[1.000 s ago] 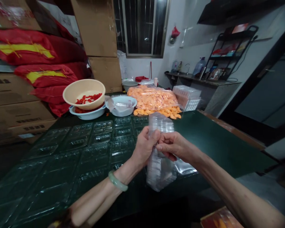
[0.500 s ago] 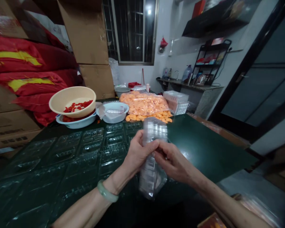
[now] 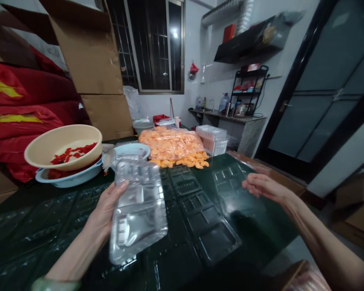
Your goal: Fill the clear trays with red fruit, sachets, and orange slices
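My left hand [image 3: 111, 202] grips a stack of clear plastic compartment trays [image 3: 139, 210] by its left edge, thumb on top, held tilted above the table. To the right, my right hand [image 3: 265, 188] is closed, its fingertips pinched at the edge of a single clear tray [image 3: 229, 182] that is faint against the dark green surface. Between the hands, another clear tray [image 3: 210, 226] lies flat on the table. More such trays [image 3: 45, 214] cover the left side, partly behind my left arm.
Beyond the trays is a clear bag of orange pieces [image 3: 172, 141], with loose orange pieces [image 3: 197, 159] before it. A cream basin [image 3: 39, 147] with red pieces sits on a blue basin [image 3: 63, 180]. Stacked clear boxes [image 3: 216, 145] stand at the back right.
My hands, together on the tray stack before, are now apart. The left has carried the stack left; the right has moved right with one tray. The view has shifted right.
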Motion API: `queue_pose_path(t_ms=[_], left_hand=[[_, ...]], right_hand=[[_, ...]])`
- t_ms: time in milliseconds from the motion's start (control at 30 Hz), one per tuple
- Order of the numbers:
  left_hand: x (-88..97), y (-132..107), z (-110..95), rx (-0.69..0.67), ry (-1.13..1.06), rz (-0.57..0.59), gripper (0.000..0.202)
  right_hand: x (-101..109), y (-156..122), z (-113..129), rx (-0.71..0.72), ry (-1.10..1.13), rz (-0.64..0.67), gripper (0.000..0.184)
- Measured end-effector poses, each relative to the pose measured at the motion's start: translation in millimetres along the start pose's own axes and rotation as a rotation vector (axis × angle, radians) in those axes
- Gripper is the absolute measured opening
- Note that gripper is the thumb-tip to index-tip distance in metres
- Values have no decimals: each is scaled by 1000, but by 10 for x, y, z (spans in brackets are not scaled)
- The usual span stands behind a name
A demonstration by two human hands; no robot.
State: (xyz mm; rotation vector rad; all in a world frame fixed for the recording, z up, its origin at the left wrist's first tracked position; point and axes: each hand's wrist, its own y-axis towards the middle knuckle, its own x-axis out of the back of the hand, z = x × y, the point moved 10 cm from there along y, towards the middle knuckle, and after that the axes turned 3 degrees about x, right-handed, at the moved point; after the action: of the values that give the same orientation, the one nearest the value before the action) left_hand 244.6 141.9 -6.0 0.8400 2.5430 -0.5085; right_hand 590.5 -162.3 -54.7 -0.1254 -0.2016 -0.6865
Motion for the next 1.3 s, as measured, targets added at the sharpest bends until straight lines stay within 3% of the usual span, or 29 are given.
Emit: queue_pose_path(t_ms=[100, 200, 333, 433, 533, 600, 667, 767, 967, 1100, 1300], left_hand=[[62, 48, 11, 34, 19, -49, 40], [38, 84, 65, 58, 55, -58, 40], [-31, 134, 149, 62, 76, -66, 37], [-102, 157, 246, 98, 86, -68, 36], [-176, 163, 319, 115, 90, -69, 36], [-233, 162, 358, 119, 81, -43, 39], [-263, 155, 395, 134, 70, -21, 44], [-224, 135, 395, 132, 62, -37, 45], [-125, 95, 367, 126, 53, -72, 39], [-84, 70, 331, 90, 58, -86, 37], [82, 18, 256, 62, 42, -189, 45]], right_hand=[[197, 284, -585, -162, -122, -93, 27], [313, 538, -782, -240, -237, -185, 21], [447, 659, -567, -224, -452, -381, 14], [215, 568, -242, -71, -617, -472, 23], [-369, 478, -88, 93, -744, -361, 39], [-759, 443, -101, 175, -892, -222, 38], [-975, 410, -180, 217, -1042, -121, 34], [-975, 354, -295, 244, -1082, -77, 29], [-991, 240, -298, 386, -912, -14, 26], [-1000, 293, -305, 374, -849, -23, 5], [-850, 394, -378, 373, -815, -61, 25]])
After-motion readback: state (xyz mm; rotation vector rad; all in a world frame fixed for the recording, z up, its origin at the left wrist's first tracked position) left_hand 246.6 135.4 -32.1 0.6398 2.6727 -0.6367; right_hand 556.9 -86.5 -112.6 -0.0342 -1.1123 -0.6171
